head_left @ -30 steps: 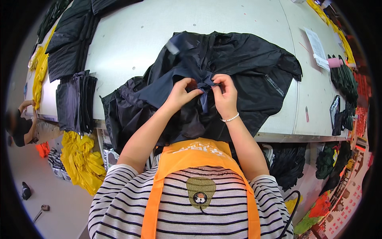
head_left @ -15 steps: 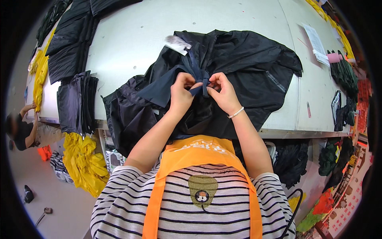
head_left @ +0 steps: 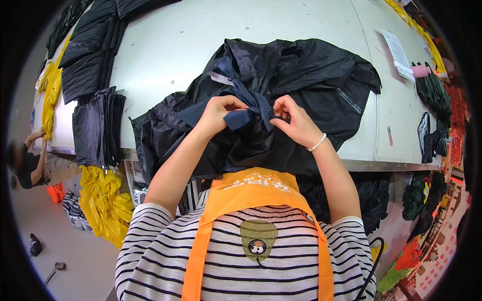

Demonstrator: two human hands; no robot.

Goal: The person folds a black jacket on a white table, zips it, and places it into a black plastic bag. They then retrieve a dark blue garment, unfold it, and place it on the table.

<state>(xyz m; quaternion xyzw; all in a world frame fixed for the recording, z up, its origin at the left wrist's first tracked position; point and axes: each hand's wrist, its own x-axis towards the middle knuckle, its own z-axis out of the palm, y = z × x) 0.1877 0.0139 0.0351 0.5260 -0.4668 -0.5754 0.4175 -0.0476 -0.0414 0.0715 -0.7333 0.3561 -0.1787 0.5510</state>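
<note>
— Holding the dark blue strip [head_left: 240, 118] tight with the left hand [head_left: 217, 111], fingers curled shut around it?

— Yes. And pinching the knot [head_left: 262, 113] with the right hand [head_left: 296, 122], thumb and fingers closed on the cloth right beside it.

— Where is the bundle?

— Sitting at the near edge of the white table [head_left: 201, 45], right in front of the body. Big black garment [head_left: 301, 80], all bunched up, partly hanging over the near side.

— How to do it well, then?

— Pulling both ends evenly, probably. Keeping the hands close together, so the knot stays in the middle and does not slip.

— Pulling hard?

— Firm, not wild. Thin, slippery cloth, by the look of it, so likely to slide loose if held softly.

— Anything to watch out for?

— Loose folds getting caught in the knot. Better to tuck them under first. Also the part hanging off the near edge, which could drag the whole bundle down.

— Anything else around?

— Stack of folded dark cloth [head_left: 95, 125] on the left, yellow cloth [head_left: 103, 200] hanging below it. Papers [head_left: 399, 52] far right. Another person [head_left: 25, 160] far off on the left, well apart.
</note>
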